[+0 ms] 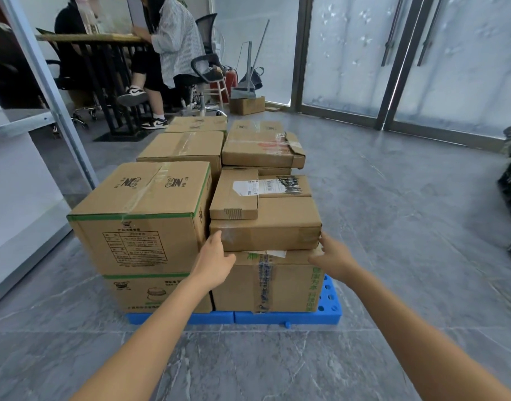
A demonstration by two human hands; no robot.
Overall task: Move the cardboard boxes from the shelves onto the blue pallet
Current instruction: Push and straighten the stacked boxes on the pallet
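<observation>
Here the flat box (265,230), a low, wide carton of plain brown cardboard with clear tape glinting along its near face, lies at the near right of the blue pallet (277,317), stacked on a larger carton (280,282) printed with green characters and crossed by a strip of printed tape. The left hand (216,257) holds its near left corner and the right hand (333,256) its near right corner, each with the thumb raised against the side and the fingers curled in beneath the bottom edge. A smaller labelled carton (234,198) with a white shipping label rests on top of it.

Just to the left, touching or nearly so, stands a taller green-edged box (138,215) on another of the same print (150,290); its top sits higher than the flat box. More cartons fill the pallet behind. The flat box's right edge lines up roughly with the carton under it, and the pallet's perforated blue plastic shows past that corner. To the right and in front spreads grey, veined stone tile floor (393,227), smooth and faintly glossy. On the left a white shelf unit (22,180) with a slanting metal upright (54,91) comes near the pallet. Frosted glass doors (364,53) in dark frames close the far side.
</observation>
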